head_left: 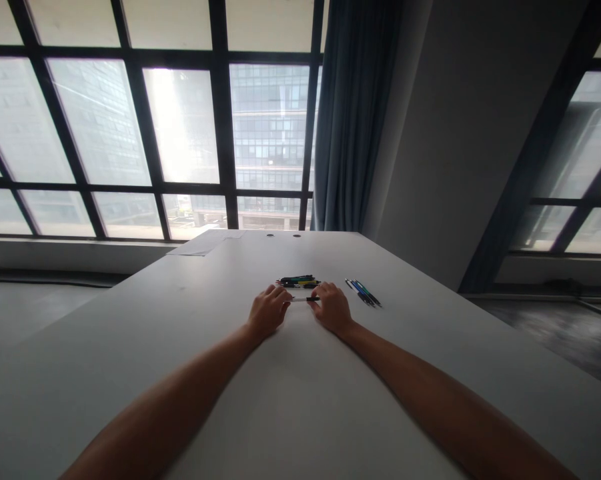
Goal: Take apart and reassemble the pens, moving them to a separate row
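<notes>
Two hands, left hand [269, 311] and right hand [332, 308], each grip pinching one pen [305, 299], fingertips hidden, tiny.

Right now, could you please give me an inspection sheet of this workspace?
Surface: white table, smooth, two small round holes near its far edge.
Things in hand: one pen lying crosswise, held between both hands; a pile of pens just beyond it.
Clutter: a small group of blue pens to the right of the hands; paper sheets at the far left corner.
Hands: left hand and right hand rest on the table, fingers at the pen's ends.
Cables: nothing seen.
Surroundings: large windows with dark frames, blue curtain, grey wall.
</notes>
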`<state>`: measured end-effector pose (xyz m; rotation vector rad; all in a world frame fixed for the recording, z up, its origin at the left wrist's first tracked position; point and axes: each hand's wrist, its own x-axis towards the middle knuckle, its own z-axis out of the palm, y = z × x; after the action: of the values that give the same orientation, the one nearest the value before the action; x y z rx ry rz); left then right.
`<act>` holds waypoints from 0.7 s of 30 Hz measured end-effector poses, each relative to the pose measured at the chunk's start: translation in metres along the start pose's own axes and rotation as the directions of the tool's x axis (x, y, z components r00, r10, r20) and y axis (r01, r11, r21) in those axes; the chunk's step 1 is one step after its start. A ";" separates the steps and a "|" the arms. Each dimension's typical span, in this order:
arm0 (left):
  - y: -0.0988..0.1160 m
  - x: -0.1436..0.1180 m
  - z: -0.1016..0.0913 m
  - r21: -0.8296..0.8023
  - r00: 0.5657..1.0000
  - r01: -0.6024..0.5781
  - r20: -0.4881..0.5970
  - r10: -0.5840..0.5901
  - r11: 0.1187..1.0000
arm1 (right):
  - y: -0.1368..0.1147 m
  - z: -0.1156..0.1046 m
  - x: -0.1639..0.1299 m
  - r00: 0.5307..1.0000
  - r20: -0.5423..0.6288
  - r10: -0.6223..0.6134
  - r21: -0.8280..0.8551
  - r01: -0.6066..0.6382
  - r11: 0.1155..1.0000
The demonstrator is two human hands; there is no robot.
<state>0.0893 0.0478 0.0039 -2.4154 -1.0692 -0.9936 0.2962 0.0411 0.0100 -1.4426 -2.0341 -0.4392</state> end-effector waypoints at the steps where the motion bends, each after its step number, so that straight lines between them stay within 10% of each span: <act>1: 0.000 0.000 0.000 0.013 1.000 0.025 0.008 -0.025 1.000 | 0.000 -0.001 0.000 1.000 -0.006 -0.021 0.000 0.021 1.000; 7: 0.000 0.001 0.003 0.085 0.982 0.177 0.051 -0.182 0.981 | 0.001 -0.001 0.000 0.992 0.013 -0.124 0.046 0.123 0.991; 21: 0.002 0.002 -0.002 0.103 0.992 0.127 -0.025 -0.125 0.987 | -0.002 0.004 0.001 0.997 0.074 -0.037 0.030 0.034 0.999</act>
<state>0.0906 0.0466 0.0069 -2.2751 -1.2482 -0.9715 0.2932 0.0433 0.0078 -1.4269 -2.1190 -0.3741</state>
